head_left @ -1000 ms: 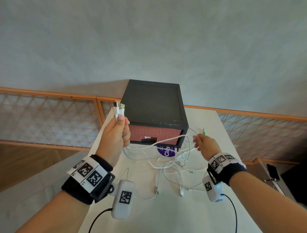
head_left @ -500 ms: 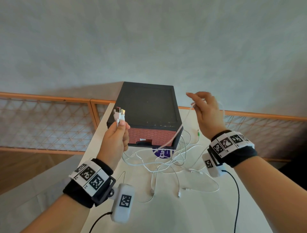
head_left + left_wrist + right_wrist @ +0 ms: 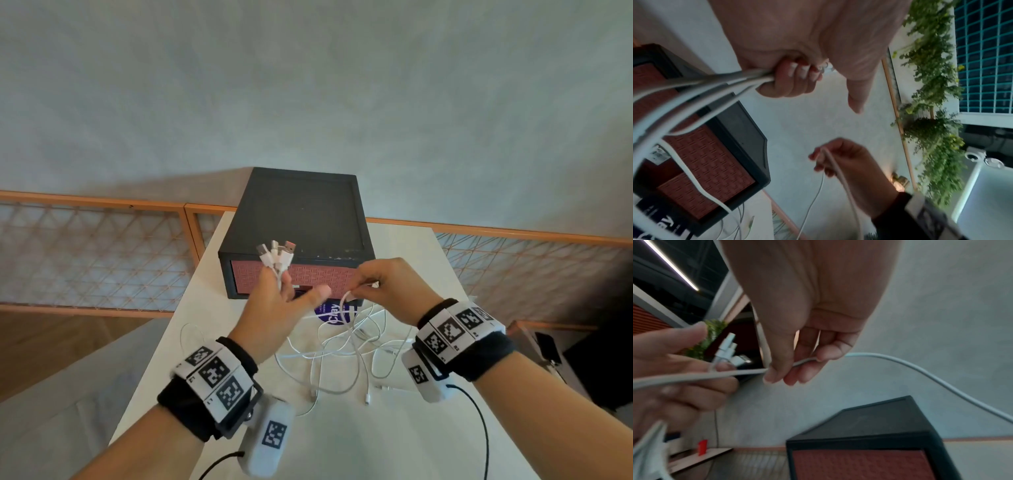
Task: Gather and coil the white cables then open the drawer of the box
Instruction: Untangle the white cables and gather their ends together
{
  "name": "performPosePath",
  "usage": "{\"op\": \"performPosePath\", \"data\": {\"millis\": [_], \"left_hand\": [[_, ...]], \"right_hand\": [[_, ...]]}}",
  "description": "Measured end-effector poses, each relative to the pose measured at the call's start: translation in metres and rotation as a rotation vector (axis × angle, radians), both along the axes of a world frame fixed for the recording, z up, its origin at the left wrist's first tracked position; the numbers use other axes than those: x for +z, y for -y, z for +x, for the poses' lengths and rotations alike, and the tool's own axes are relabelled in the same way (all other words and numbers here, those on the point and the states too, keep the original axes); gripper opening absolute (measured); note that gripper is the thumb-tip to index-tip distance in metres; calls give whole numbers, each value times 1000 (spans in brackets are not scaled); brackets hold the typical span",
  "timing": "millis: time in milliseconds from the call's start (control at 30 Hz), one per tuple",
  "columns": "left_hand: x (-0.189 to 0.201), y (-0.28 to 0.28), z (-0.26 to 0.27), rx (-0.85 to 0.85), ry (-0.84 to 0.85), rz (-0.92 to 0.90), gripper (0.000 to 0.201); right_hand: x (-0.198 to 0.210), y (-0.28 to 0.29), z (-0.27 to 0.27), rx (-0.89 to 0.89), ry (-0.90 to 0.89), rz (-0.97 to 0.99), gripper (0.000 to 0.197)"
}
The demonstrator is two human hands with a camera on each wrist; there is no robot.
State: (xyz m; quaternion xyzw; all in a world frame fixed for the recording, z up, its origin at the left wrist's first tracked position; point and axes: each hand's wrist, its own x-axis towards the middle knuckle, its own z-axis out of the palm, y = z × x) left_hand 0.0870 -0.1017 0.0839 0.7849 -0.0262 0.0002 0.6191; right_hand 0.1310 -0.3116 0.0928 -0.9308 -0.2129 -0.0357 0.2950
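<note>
My left hand (image 3: 274, 301) grips a bunch of white cable plug ends (image 3: 275, 257) that stick up in front of the black box (image 3: 298, 219); its thumb points out to the right. In the left wrist view the curled fingers (image 3: 791, 81) clamp several cable strands (image 3: 715, 84). My right hand (image 3: 383, 291) pinches one white cable (image 3: 900, 363) between thumb and fingers (image 3: 789, 374), close beside the left thumb. The remaining white cables (image 3: 349, 349) lie tangled on the white table (image 3: 342, 445) in front of the box. The red drawer front (image 3: 329, 274) is flush with the box.
A purple round sticker (image 3: 334, 313) lies on the table under the cables by the box. Orange lattice railings (image 3: 96, 253) run behind the table on both sides, with a grey wall beyond. A dark object (image 3: 548, 346) sits at the right past the table edge.
My right hand came down from beside the box top to just right of my left hand, bringing a cable with it. My left hand now holds more plug ends and its thumb has opened outward.
</note>
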Motion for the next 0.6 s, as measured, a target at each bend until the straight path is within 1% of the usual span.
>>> {"op": "performPosePath", "data": {"millis": [33,67,100,133,167,200,233,267,333,400,467,533,600], "left_hand": [[-3,5,-1,-33,-9,61,46],[-5,8,-3,-73,-16,145,45],[-9,11,-3,-127,-26,222,40],[-10,12,-3,-179,-29,269,30],[-11,14,-3,-219,-30,285,18],[-11,15,-4,-245,-17,270,11],[-10,15,-4,-253,7,250,15],[-9,15,-4,-240,41,225,20],[-5,10,-2,-155,98,132,21],[-1,1,3,-32,131,20,15],[4,-11,9,77,174,-82,16],[7,-23,16,165,224,-132,22],[6,-30,20,212,239,-139,23]], "right_hand": [[4,-6,-4,40,5,-5,3],[8,-11,-7,70,5,-3,4],[11,-14,-9,96,10,10,6],[12,-17,-10,113,18,28,6],[12,-18,-10,121,23,42,5],[12,-19,-10,116,26,45,4],[12,-17,-10,101,25,40,5],[11,-14,-9,77,14,30,5],[8,-4,-6,18,-42,7,5],[-5,15,-1,-56,-125,-25,14],[-24,37,6,-180,-239,-1,23],[-41,57,11,-316,-323,42,28],[-49,69,17,-407,-310,46,31]]}}
